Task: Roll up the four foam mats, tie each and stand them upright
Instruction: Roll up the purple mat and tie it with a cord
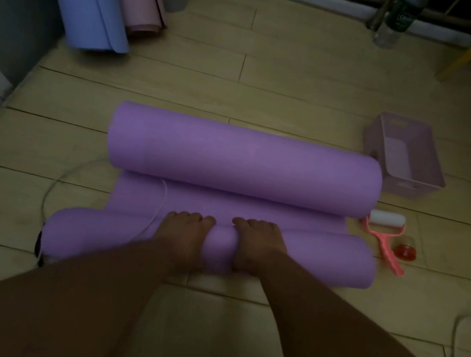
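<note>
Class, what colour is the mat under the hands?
The mat is purple, best in head view.

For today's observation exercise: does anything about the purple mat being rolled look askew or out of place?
Yes. The near roll under the left hand and right hand sits crooked, its left end jutting past the flat stretch of mat. A white cord lies across that stretch.

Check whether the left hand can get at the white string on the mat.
Probably yes. The white string lies uncovered on the flat part of the purple mat, right beside the left hand. That hand grips the mat's rolled near end, so it must let go first.
</note>
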A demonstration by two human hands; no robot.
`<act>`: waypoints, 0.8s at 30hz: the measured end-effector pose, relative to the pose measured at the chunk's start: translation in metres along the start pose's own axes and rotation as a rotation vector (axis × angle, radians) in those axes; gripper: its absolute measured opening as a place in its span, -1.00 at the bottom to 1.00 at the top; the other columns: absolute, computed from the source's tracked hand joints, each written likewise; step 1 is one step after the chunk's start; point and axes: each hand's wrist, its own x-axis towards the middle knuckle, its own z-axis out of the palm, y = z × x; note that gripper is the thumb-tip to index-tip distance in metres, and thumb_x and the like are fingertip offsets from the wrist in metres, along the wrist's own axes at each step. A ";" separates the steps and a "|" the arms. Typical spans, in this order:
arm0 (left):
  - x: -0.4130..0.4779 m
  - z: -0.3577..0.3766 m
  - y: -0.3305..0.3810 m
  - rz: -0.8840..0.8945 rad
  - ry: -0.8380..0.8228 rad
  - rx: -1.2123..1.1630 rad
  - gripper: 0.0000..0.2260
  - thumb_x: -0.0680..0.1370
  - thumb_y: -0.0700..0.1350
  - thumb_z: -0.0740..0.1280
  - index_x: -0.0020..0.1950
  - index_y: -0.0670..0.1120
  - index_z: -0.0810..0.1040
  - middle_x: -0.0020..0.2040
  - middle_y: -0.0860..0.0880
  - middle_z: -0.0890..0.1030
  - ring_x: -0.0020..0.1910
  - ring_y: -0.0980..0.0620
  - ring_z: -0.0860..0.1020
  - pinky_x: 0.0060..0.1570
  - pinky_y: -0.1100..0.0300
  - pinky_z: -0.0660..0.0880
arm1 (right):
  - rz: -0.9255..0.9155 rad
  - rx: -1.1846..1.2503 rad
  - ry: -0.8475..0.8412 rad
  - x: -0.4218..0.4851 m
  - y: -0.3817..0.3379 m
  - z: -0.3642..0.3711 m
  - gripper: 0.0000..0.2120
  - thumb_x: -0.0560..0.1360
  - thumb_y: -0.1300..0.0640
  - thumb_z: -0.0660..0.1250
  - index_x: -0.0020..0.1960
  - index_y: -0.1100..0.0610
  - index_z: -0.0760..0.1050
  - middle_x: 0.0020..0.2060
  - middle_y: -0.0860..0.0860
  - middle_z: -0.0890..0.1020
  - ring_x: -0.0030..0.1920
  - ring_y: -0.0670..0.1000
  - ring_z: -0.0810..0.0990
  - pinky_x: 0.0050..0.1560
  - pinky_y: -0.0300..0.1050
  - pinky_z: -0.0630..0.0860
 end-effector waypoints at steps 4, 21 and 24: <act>0.021 -0.024 -0.012 0.047 -0.213 -0.110 -0.23 0.25 0.26 0.50 0.40 0.11 0.33 0.28 0.01 0.54 0.21 -0.06 0.53 0.15 0.09 0.45 | -0.042 -0.064 0.074 -0.009 0.001 0.010 0.07 0.18 -0.27 0.55 0.54 -0.05 0.10 0.41 0.07 0.35 0.39 0.15 0.32 0.44 0.13 0.09; 0.005 -0.015 -0.022 0.008 -0.074 -0.174 -0.23 0.33 0.37 0.39 0.46 0.08 0.36 0.39 0.03 0.48 0.33 -0.01 0.47 0.28 0.16 0.36 | -0.018 0.013 -0.098 0.001 -0.007 -0.003 0.03 0.16 -0.21 0.60 0.50 -0.06 0.18 0.41 0.05 0.40 0.38 0.11 0.40 0.36 0.03 0.30; 0.010 -0.016 -0.030 -0.144 -0.088 -0.402 -0.47 0.59 0.27 0.15 0.45 0.01 0.41 0.44 -0.02 0.44 0.39 -0.05 0.41 0.31 0.18 0.31 | -0.014 0.033 -0.092 0.001 -0.007 -0.004 0.01 0.17 -0.17 0.60 0.49 -0.07 0.19 0.41 0.04 0.41 0.38 0.10 0.42 0.36 0.02 0.33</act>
